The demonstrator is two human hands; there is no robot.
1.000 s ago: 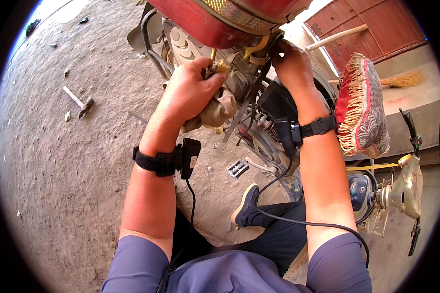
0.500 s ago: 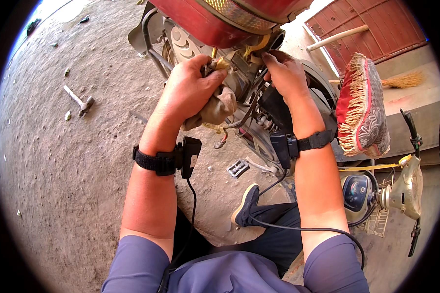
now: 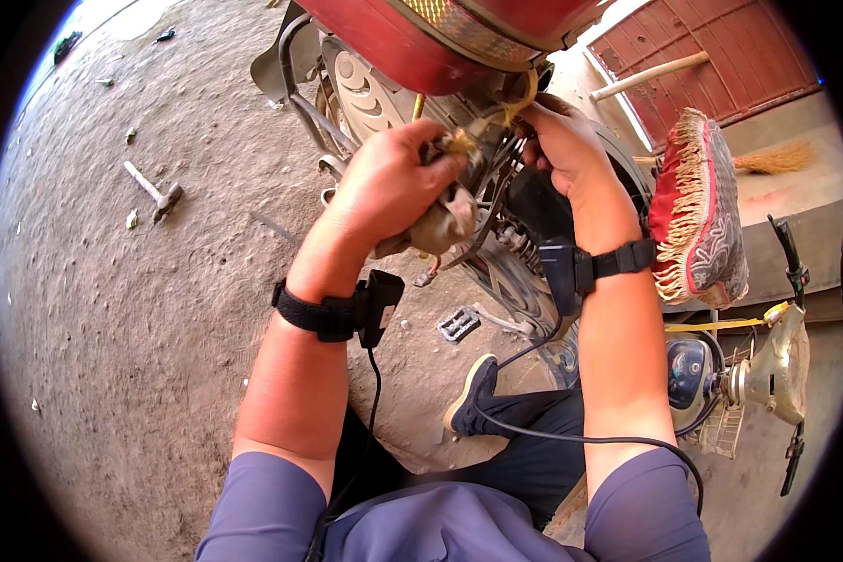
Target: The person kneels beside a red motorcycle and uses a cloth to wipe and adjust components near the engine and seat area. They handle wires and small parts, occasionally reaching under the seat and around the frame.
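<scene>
My left hand (image 3: 395,176) grips a crumpled grey-beige rag (image 3: 448,214) beneath the red rear body (image 3: 398,42) of a two-wheeled vehicle, with a small yellowish piece (image 3: 461,141) at its fingertips. My right hand (image 3: 569,148) is to the right, fingers curled at the yellow looped strand (image 3: 525,96) and dark parts under the red body; what they hold is partly hidden. Dark hoses, wires and a black panel (image 3: 532,201) show between my forearms.
A hammer (image 3: 155,192) lies on the dirt floor at left, and a pedal (image 3: 458,324) near my foot. A fringed red-and-grey cushion (image 3: 698,211) stands at right, before a broom (image 3: 777,157) and red metal gate (image 3: 698,51). A scooter handlebar assembly (image 3: 777,365) is at lower right.
My left hand has shifted right with the rag. My right hand dropped from higher under the body, then moved slightly right. The yellow strand now hangs in a more visible loop.
</scene>
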